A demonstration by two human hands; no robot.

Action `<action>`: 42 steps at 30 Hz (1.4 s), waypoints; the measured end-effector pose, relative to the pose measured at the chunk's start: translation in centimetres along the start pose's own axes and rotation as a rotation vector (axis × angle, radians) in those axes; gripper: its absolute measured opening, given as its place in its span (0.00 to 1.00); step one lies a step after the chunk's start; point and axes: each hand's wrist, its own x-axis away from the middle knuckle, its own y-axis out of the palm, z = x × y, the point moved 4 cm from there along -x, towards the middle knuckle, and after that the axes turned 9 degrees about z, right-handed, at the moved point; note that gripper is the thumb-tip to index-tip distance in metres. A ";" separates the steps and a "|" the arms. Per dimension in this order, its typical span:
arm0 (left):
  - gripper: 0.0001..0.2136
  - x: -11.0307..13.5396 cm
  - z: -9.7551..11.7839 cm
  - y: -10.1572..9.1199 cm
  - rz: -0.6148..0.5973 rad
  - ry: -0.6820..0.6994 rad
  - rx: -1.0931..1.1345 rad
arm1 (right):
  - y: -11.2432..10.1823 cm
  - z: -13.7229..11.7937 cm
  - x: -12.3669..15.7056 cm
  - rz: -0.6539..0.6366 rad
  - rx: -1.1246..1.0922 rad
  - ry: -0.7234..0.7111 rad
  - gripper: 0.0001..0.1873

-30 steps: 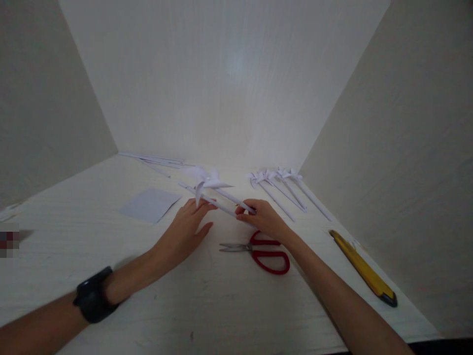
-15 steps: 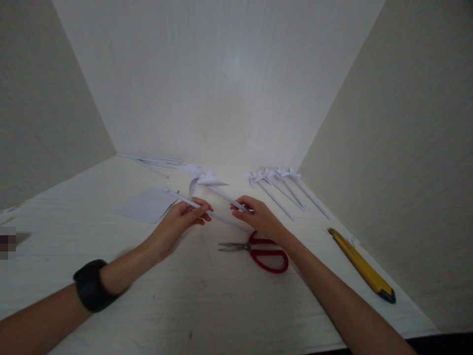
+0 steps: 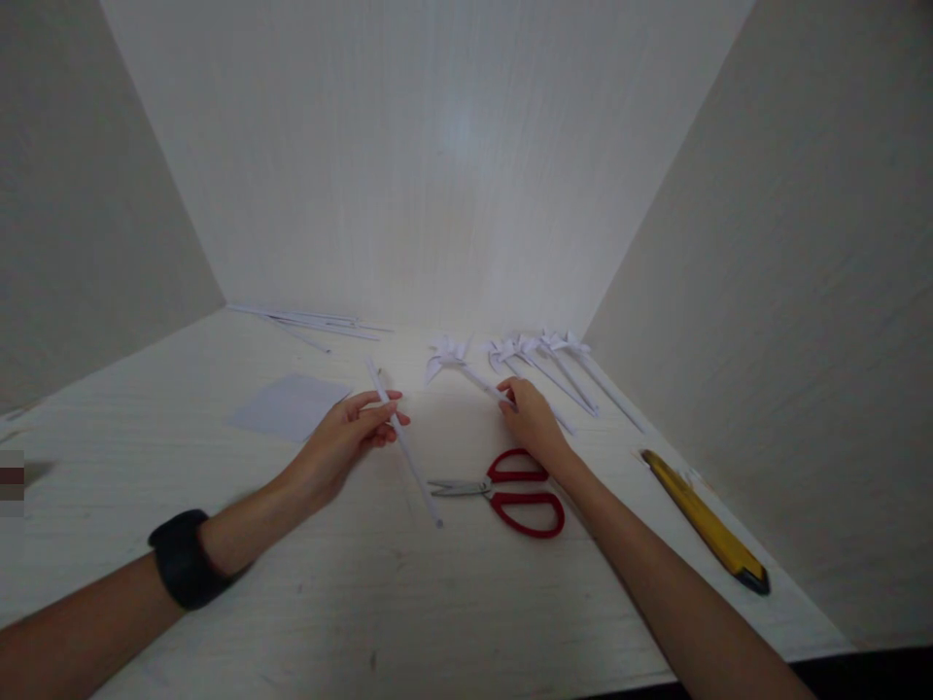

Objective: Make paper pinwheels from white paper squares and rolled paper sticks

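Observation:
Between the thumb and fingers of my left hand (image 3: 362, 428) is a thin white paper stick (image 3: 415, 471), slanting down to the right. My right hand (image 3: 535, 420) is closed on the stick of a white paper pinwheel (image 3: 448, 356), whose folded vanes point away from me. Beyond that hand lie several finished paper pinwheels (image 3: 546, 346) in a row, with their sticks toward me. Red-handled scissors (image 3: 526, 500) rest on the table just below my right hand, blades pointing left near the stick's lower end.
A flat sheet of white paper (image 3: 288, 406) lies left of my left hand. Several loose paper sticks (image 3: 306, 320) are at the back left. The yellow utility knife (image 3: 704, 520) lies along the right wall (image 3: 787, 321). A back wall (image 3: 423, 175) closes off the table (image 3: 321, 622).
My right hand has carried the pinwheel to the right, near the row of others. The stick in my left hand has swung to a steeper slant.

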 end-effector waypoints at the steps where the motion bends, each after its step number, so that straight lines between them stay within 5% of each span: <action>1: 0.16 0.0 0.0 0.0 -0.003 0.001 -0.012 | 0.0 0.1 -0.1 0.007 0.012 0.002 0.12; 31: 0.15 -0.4 1.0 0.0 0.016 0.105 -0.125 | -1.9 1.7 0.0 -0.138 0.404 0.143 0.15; 35: 0.16 -3.1 4.0 -3.1 0.203 0.211 -0.151 | -2.0 1.8 0.0 -0.122 0.428 0.165 0.15; 39: 0.20 -6.5 6.7 -9.3 0.466 0.268 -0.291 | -2.2 1.7 0.1 -0.121 0.448 0.178 0.13; 42: 0.28 -8.3 7.1 -14.1 0.536 0.269 -0.550 | -2.5 1.5 0.0 -0.109 0.449 0.181 0.12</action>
